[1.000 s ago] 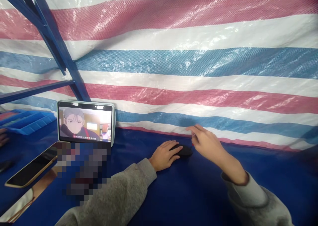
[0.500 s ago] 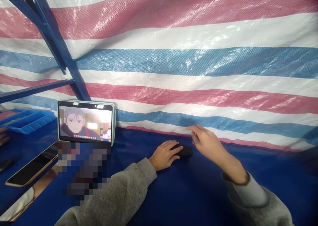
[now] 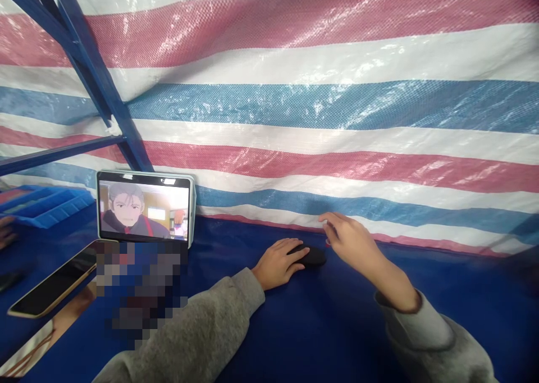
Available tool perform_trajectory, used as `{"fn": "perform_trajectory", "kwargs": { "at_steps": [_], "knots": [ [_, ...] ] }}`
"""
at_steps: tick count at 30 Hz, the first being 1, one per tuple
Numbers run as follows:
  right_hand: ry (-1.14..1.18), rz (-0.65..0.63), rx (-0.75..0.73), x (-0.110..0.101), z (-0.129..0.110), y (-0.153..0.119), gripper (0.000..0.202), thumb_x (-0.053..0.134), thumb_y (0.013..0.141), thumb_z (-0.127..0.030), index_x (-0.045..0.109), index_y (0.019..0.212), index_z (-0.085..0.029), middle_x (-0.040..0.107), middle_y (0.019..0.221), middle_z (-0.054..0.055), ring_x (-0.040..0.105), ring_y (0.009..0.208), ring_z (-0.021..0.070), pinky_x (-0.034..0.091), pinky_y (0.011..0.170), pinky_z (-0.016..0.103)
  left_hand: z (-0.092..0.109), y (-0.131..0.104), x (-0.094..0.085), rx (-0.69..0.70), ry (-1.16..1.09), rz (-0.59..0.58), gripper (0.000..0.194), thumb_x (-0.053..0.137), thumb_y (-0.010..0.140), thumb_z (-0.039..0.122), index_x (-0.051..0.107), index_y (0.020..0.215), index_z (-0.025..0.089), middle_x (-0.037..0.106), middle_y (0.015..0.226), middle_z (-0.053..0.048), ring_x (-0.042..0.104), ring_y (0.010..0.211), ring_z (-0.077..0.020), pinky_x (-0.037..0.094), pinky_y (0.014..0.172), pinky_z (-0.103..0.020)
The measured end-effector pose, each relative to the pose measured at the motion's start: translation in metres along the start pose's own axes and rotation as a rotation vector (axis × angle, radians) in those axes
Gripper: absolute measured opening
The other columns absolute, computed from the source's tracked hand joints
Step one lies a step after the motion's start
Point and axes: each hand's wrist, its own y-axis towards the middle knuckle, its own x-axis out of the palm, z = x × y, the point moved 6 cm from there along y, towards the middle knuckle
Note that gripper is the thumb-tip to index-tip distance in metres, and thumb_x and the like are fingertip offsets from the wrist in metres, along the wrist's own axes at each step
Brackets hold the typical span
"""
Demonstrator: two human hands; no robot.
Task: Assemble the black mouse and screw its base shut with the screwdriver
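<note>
A black computer mouse (image 3: 314, 255) lies on the dark blue table surface. My left hand (image 3: 278, 264) rests over its left end, fingers and thumb around it, holding it. Just beyond the mouse's other end is my right hand (image 3: 346, 238), raised a little over the table, its wrist bent. The index finger stretches to the left and the other fingers curl downward, with gaps between them. A tiny red spot (image 3: 328, 245) shows below these fingers, too small to name. Whether the right hand touches it cannot be made out.
A tablet (image 3: 145, 210) playing a cartoon stands at the left. Before it lies a phone (image 3: 59, 282) beside a pixelated patch. Blue trays (image 3: 54, 206) and another person's hand (image 3: 6, 231) are at the far left. A striped sheet (image 3: 320, 158) hangs behind the table.
My right hand has shifted very slightly to the right and down. The left hand stays on the mouse, and the subtitle on the tablet screen is gone.
</note>
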Motion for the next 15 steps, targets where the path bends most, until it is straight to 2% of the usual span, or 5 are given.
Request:
{"fn": "perform_trajectory", "kwargs": {
  "at_steps": [4, 8, 11, 15],
  "knots": [
    [-0.013, -0.003, -0.024, 0.0000, -0.0015, -0.0001, 0.034, 0.043, 0.082, -0.008, 0.062, 0.107, -0.020, 0.068, 0.098, 0.005, 0.063, 0.077, 0.0189, 0.040, 0.067, 0.029, -0.0001, 0.0001, 0.0003, -0.003, 0.000, -0.006, 0.040, 0.048, 0.098, 0.037, 0.051, 0.135, 0.023, 0.054, 0.137, -0.009, 0.049, 0.129, -0.0238, 0.040, 0.110, -0.044],
    [-0.009, 0.002, 0.000, -0.0008, -0.0004, 0.0000, 0.031, 0.040, 0.088, -0.013, 0.062, 0.108, -0.020, 0.069, 0.091, 0.005, 0.063, 0.074, 0.0191, 0.040, 0.066, 0.029, 0.0002, 0.0004, -0.0003, -0.004, -0.005, -0.003, 0.040, 0.049, 0.098, 0.037, 0.051, 0.135, 0.022, 0.054, 0.136, -0.009, 0.049, 0.129, -0.0237, 0.040, 0.110, -0.044],
    [-0.017, -0.011, -0.009, -0.0004, -0.0014, 0.0000, 0.033, 0.042, 0.085, -0.011, 0.062, 0.109, -0.020, 0.068, 0.097, 0.005, 0.064, 0.076, 0.0191, 0.039, 0.067, 0.029, 0.0003, 0.0005, -0.0006, -0.005, -0.005, 0.000, 0.040, 0.048, 0.098, 0.038, 0.051, 0.135, 0.023, 0.054, 0.136, -0.009, 0.049, 0.129, -0.0241, 0.041, 0.110, -0.045],
    [-0.026, -0.009, 0.004, -0.0007, -0.0012, -0.0003, 0.031, 0.040, 0.088, -0.013, 0.062, 0.108, -0.020, 0.069, 0.096, 0.005, 0.064, 0.078, 0.0198, 0.040, 0.067, 0.029, 0.0000, 0.0003, -0.0001, -0.006, -0.004, 0.000, 0.040, 0.048, 0.098, 0.038, 0.051, 0.135, 0.023, 0.054, 0.136, -0.009, 0.049, 0.129, -0.0241, 0.041, 0.109, -0.044]
  ]
}}
